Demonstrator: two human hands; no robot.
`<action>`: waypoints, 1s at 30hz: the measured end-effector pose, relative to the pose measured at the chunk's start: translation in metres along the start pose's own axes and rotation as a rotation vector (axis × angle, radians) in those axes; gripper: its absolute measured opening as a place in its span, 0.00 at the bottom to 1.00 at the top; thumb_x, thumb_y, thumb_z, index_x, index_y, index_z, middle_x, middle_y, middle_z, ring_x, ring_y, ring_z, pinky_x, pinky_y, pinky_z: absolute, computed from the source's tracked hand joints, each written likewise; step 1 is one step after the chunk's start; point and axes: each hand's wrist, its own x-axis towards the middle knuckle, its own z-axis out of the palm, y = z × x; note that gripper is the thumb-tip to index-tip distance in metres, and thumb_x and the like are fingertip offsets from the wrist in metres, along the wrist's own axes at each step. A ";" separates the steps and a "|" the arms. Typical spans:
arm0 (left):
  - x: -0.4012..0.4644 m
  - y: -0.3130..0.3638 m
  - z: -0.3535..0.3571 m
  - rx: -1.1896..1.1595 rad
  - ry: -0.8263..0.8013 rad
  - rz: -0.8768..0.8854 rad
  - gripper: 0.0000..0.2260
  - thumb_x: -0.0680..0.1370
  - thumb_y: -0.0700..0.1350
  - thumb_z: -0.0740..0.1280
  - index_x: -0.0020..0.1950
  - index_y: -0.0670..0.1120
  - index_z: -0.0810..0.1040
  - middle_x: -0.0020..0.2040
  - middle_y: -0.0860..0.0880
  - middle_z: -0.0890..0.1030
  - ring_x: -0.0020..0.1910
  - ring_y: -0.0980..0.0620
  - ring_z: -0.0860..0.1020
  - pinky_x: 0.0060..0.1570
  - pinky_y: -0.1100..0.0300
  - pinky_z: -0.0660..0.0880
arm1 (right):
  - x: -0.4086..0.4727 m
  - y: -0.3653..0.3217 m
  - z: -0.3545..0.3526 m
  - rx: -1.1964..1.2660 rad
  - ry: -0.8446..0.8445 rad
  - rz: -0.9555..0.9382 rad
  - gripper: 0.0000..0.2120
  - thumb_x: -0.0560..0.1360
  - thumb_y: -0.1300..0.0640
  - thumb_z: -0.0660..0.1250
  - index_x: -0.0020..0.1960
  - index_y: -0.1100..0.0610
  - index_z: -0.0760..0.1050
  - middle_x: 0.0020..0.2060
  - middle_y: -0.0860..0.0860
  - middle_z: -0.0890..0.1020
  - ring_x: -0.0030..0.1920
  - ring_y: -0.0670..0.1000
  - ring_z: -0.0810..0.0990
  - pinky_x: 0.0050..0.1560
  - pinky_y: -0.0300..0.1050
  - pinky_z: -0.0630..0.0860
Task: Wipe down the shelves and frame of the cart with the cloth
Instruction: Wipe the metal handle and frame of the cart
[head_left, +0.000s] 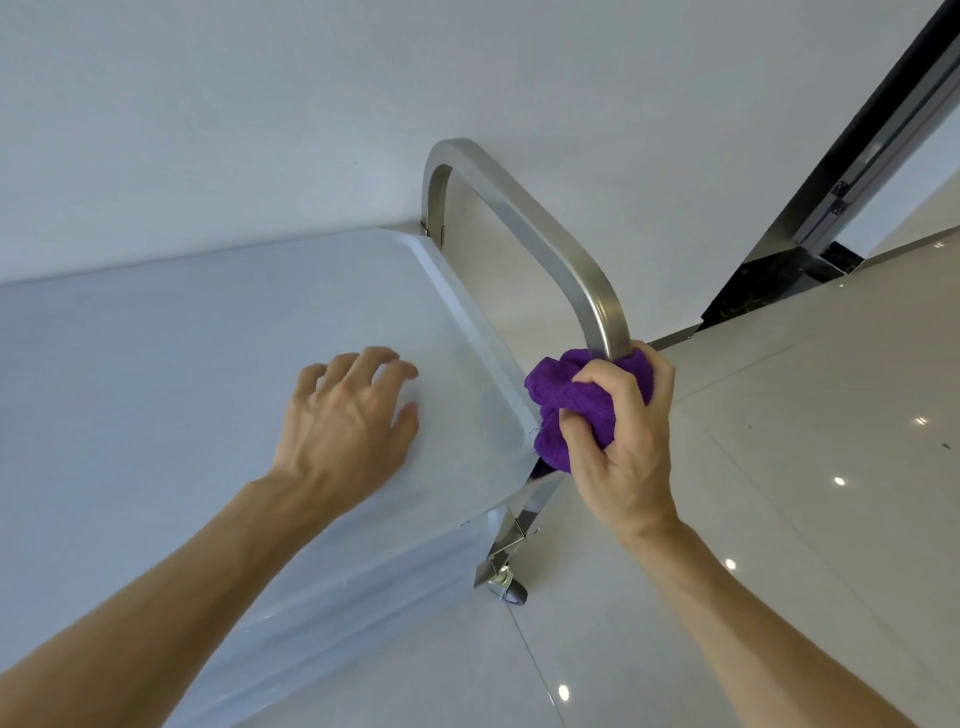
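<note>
A cart with a pale white top shelf (208, 364) fills the left and middle of the head view. Its brushed steel handle frame (524, 218) arches over the shelf's right end. My right hand (623, 441) grips a bunched purple cloth (566, 400), wrapped round the near post of the frame just below the bend. My left hand (348, 421) rests flat on the top shelf near its right rim, fingers spread. Lower shelf edges (363, 582) show beneath the top one.
A small black caster wheel (511, 590) sits under the cart's near right corner on glossy cream floor tiles (779, 467). A white wall (260, 104) stands behind the cart. A dark and chrome door frame (857, 156) rises at the upper right.
</note>
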 end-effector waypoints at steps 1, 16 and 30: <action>-0.011 0.006 -0.001 -0.042 0.021 0.016 0.14 0.77 0.46 0.68 0.62 0.45 0.80 0.63 0.46 0.79 0.59 0.40 0.78 0.58 0.45 0.70 | -0.005 0.003 0.001 0.006 0.001 -0.004 0.16 0.68 0.73 0.70 0.53 0.60 0.77 0.59 0.62 0.69 0.60 0.36 0.70 0.56 0.26 0.68; -0.063 0.022 0.023 0.107 0.022 0.134 0.19 0.81 0.56 0.51 0.63 0.51 0.76 0.62 0.52 0.77 0.61 0.45 0.75 0.59 0.45 0.71 | -0.044 0.056 0.004 0.316 -0.109 -0.190 0.24 0.74 0.68 0.66 0.64 0.48 0.69 0.67 0.51 0.64 0.67 0.55 0.70 0.65 0.43 0.71; -0.066 0.021 0.046 0.222 0.233 0.189 0.23 0.81 0.63 0.38 0.55 0.59 0.70 0.50 0.56 0.75 0.47 0.49 0.75 0.44 0.52 0.69 | -0.081 0.120 0.077 0.342 0.376 -0.467 0.18 0.76 0.68 0.65 0.62 0.56 0.67 0.63 0.65 0.67 0.66 0.55 0.70 0.64 0.52 0.72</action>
